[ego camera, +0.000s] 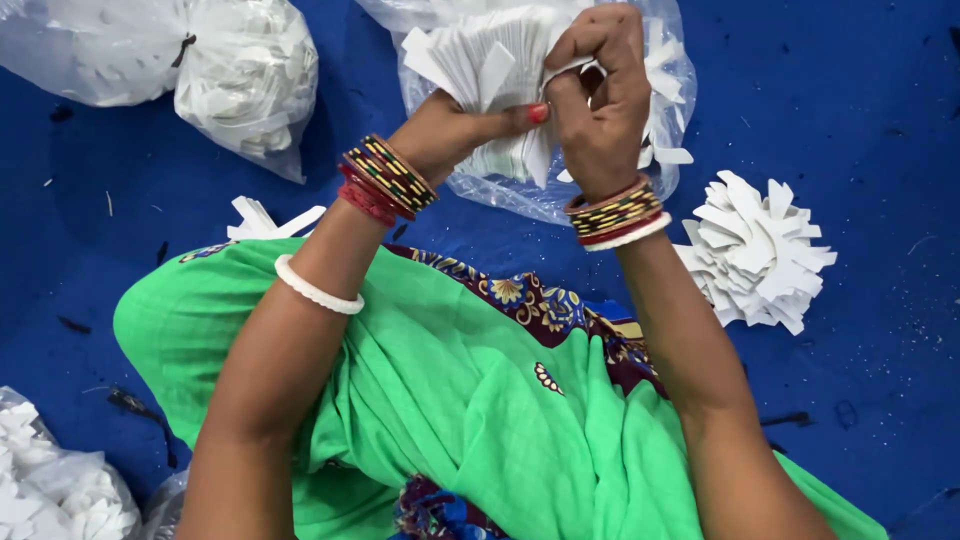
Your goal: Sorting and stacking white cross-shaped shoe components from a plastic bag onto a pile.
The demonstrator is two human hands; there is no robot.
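White paper stack (490, 70), fanned, edges splayed; left hand (450, 130) and right hand (600, 100) both clenched on it.

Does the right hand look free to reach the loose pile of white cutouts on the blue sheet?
Probably not yet: the right hand is gripping the white stack, though nothing blocks the pile.

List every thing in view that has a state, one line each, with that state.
left hand: closed around the stack of white cut pieces
right hand: fingers pinched on the stack's top
stack of white cut pieces: held up, fanned out
open plastic bag: open, under the hands, part-filled
tied plastic bag: knotted shut, full
loose white bundle: lying fanned on the blue floor
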